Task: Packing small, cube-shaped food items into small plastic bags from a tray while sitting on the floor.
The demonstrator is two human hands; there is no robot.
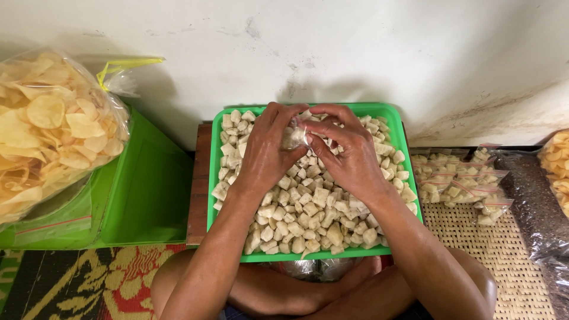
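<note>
Both hands meet over the far half of a green tray, fingers curled around a small clear bag (294,137) partly filled with pale cubes. The left hand (267,151) closes on the bag from the left, its thumb and fingers pinched at the bag's upper edge; the right hand (349,151) grips it from the right, fingertips pressed to the plastic. The bag is held just above the heap, between the two hands, much of it hidden by the fingers.

Below them the tray (394,112) is piled nearly to its rim with cubes (308,213), cream-coloured and roughly cut. It rests on a low wooden stand (198,184) against a white wall (355,47), with the person's crossed legs showing under its near edge.

To the right, filled and sealed bags (459,181) of the same cubes lie stacked on a woven mat (504,255), beside a clear sack of dark grains (536,207). At far right the edge of another sack of chips (557,163) shows.

To the left, a large clear sack of yellow chips (53,130), tied with a yellow strip, sits on a green bin (142,189). A patterned rug (89,284) covers the floor in front of it.
</note>
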